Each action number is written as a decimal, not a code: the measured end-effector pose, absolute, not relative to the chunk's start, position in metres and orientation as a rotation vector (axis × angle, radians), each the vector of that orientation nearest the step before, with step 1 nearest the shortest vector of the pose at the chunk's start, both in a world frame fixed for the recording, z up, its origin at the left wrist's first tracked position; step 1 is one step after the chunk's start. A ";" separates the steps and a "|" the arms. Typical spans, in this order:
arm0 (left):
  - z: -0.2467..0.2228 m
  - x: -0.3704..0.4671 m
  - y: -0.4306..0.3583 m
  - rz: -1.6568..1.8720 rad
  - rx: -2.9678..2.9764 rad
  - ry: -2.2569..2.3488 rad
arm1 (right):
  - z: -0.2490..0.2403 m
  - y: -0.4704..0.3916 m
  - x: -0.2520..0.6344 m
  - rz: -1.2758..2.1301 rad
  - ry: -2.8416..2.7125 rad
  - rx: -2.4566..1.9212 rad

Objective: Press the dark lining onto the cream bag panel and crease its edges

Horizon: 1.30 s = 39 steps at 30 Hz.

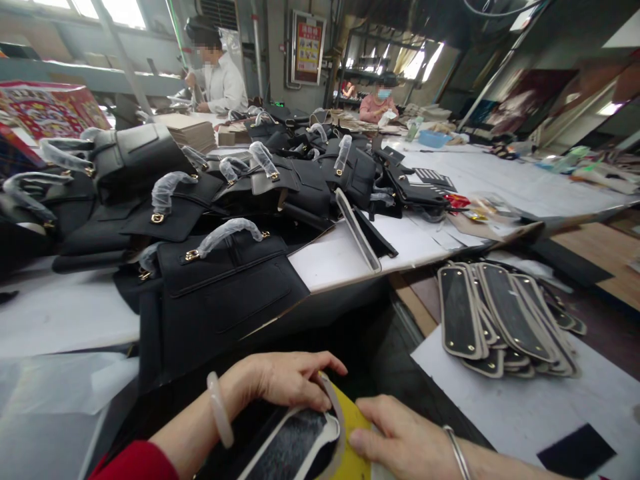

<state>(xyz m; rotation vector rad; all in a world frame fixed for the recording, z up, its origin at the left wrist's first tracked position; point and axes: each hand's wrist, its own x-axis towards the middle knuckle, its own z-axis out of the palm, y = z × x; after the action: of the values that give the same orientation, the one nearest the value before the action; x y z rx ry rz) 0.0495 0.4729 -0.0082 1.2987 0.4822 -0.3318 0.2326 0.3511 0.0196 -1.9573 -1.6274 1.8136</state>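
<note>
Low in the head view, my left hand (pixel 287 383) is closed over the upper edge of a curved yellow sheet (pixel 353 417), its thumb by the end of a black panel with a pale rim (pixel 295 443). From the other side, my right hand (pixel 395 430) grips the yellow sheet, thumb and fingers pressed on its face. The sheet's grey edge curves around the rounded end of the panel. The lower parts of both pieces are cut off by the frame. Just beyond my left hand lies a black handbag (pixel 225 287) with a plastic-wrapped handle.
Many black handbags (pixel 305 180) are heaped on the white table (pixel 330 260). At right, a stack of black pale-edged panels (pixel 515 307) rests on a white sheet (pixel 465 400) beside a dark square (pixel 577 450). Two people (pixel 225 83) work across the table.
</note>
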 end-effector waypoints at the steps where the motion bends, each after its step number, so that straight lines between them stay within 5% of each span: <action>1: -0.009 0.049 0.473 -0.329 1.294 0.475 | 0.020 0.351 0.232 1.800 -1.637 -1.975; 24: -0.013 0.044 0.477 -0.292 1.397 0.398 | 0.026 0.351 0.220 1.882 -1.462 -2.117; 39: -0.010 0.042 0.478 -0.278 1.462 0.398 | -0.004 0.332 0.216 1.930 -1.265 -1.788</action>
<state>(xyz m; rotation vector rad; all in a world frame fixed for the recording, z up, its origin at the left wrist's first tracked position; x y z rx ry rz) 0.0425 0.4776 -0.0101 1.4619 0.3984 -0.2779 0.2158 0.3322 -0.0044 -1.7880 -1.2654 1.9297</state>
